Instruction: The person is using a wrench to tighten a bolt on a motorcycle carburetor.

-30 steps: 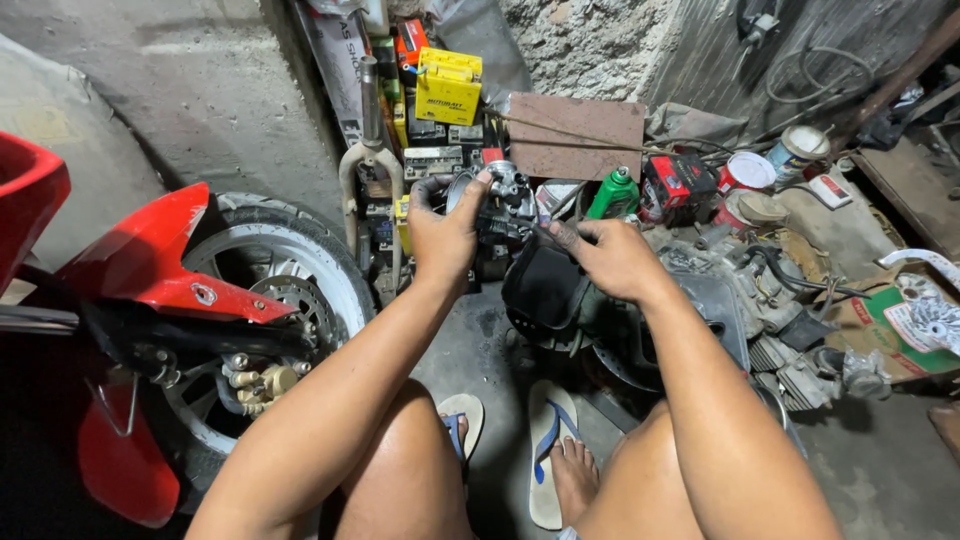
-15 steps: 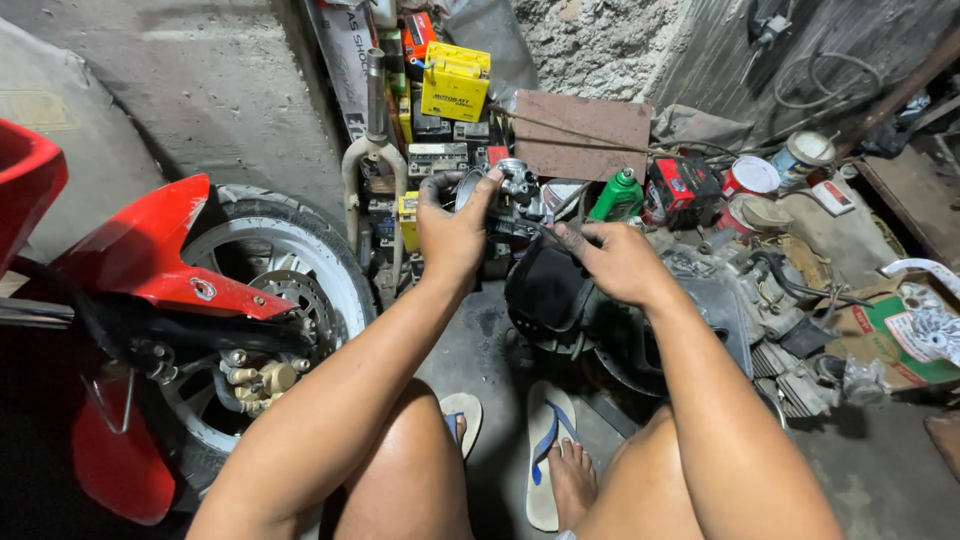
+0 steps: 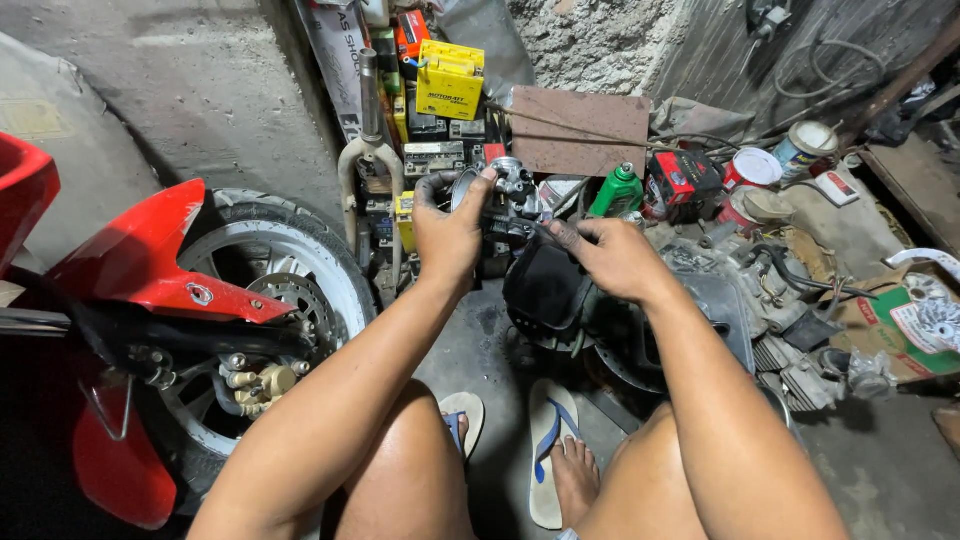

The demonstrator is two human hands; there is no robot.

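Carburetor, a small grey metal one with a round mouth, sits up in the air in front of the person, above the dark engine parts on the concrete floor; left hand wraps around its body from the left, thumb over the top and fingers curled behind, a firm closed grip. Right hand comes in from the right with thumb and forefinger pinched together at the carburetor's lower right side, seemingly on a small tool or a fitting, though what exactly is pinched is too small to tell. Off the machine and in hand, the part looks to be in the middle of being worked on: judging from this, removal is done, and adjusting or cleaning and refitting remain. Just to the left stands a motorcycle's front wheel with a red fender; behind are a yellow battery, a green bottle and paint cans, and sandalled feet rest below
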